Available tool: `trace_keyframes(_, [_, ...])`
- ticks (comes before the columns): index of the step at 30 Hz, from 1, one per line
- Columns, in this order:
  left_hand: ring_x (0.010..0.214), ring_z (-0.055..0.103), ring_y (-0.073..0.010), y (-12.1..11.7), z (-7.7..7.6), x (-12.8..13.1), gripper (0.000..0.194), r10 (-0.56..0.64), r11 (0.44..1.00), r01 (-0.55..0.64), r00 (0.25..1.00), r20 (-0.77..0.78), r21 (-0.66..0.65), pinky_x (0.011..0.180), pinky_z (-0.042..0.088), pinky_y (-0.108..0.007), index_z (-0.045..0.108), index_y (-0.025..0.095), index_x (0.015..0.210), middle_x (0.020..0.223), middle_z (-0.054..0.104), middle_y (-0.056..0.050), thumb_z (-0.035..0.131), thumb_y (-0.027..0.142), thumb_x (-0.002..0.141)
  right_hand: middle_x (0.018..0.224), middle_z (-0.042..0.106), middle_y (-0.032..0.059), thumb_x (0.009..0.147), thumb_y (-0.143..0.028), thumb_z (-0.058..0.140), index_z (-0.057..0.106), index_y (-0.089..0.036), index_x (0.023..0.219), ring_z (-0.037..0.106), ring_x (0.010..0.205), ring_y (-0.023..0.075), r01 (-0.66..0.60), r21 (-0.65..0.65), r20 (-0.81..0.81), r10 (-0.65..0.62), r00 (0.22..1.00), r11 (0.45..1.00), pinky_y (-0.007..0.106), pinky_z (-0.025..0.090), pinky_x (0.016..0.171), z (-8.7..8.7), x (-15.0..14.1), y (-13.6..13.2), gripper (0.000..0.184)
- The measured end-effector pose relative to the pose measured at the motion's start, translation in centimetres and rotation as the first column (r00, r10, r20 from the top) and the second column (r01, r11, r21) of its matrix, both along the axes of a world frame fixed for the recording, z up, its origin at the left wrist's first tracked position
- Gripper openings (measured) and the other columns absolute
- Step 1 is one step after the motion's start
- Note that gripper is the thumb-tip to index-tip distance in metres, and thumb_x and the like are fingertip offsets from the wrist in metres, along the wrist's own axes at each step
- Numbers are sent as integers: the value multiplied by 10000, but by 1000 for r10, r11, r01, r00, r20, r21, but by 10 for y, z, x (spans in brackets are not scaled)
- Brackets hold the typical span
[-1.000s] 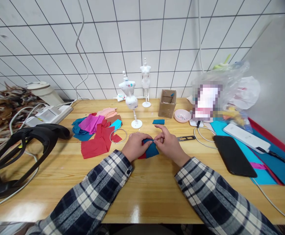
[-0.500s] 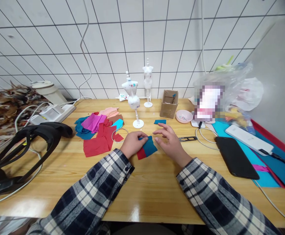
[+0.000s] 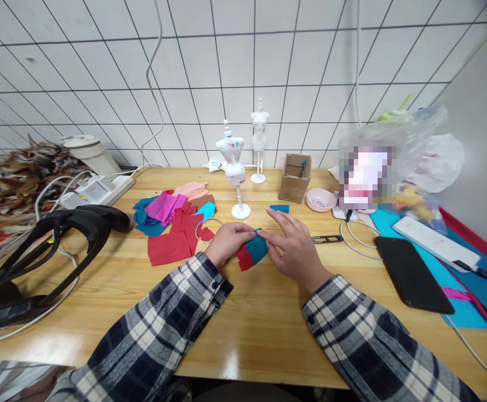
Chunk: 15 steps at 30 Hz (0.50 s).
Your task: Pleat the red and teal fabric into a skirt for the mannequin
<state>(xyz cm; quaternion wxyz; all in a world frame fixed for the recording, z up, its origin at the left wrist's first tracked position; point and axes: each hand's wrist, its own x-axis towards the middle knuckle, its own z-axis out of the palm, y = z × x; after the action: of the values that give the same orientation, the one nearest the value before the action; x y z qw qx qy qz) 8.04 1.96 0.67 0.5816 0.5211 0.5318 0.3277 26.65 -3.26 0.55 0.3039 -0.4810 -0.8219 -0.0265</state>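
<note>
My left hand [image 3: 230,241] pinches the upper left part of a small red and blue piece of cloth [image 3: 256,250] between thumb and fingers. It is held at a slant above the tabletop, with its red strip towards the lower left. My right hand [image 3: 295,243] has its index finger and thumb on the cloth's upper right edge, close to the left fingertips; its other fingers are stretched out. A second blue piece [image 3: 280,209] lies just beyond the right fingers. Black thread snips [image 3: 327,239] lie to the right of that hand.
Two white dress-form stands [image 3: 235,167] are behind my hands. Coloured cloth scraps [image 3: 170,245] lie left, near a black headset frame [image 3: 46,257]. A cardboard box [image 3: 294,181], a pink bowl [image 3: 321,200] and a black phone [image 3: 410,273] stand or lie to the right.
My right hand has moved left, and its fingers now touch the cloth's edge. The cloth is slightly bent at the top. The whole view has shifted a little.
</note>
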Motion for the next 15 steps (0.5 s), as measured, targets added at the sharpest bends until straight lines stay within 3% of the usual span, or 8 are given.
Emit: trace_keyframes(15, [697, 638, -149, -1, 0, -1, 465, 8, 1000, -9, 987, 158, 4, 703, 501, -287, 727, 105, 826, 801, 732, -60, 867, 437, 532, 1554, 344, 71, 822, -125, 540, 604, -284, 1286, 370, 1368, 293, 0, -40, 73, 3, 997, 999, 510, 327, 1075, -2, 1, 1, 495])
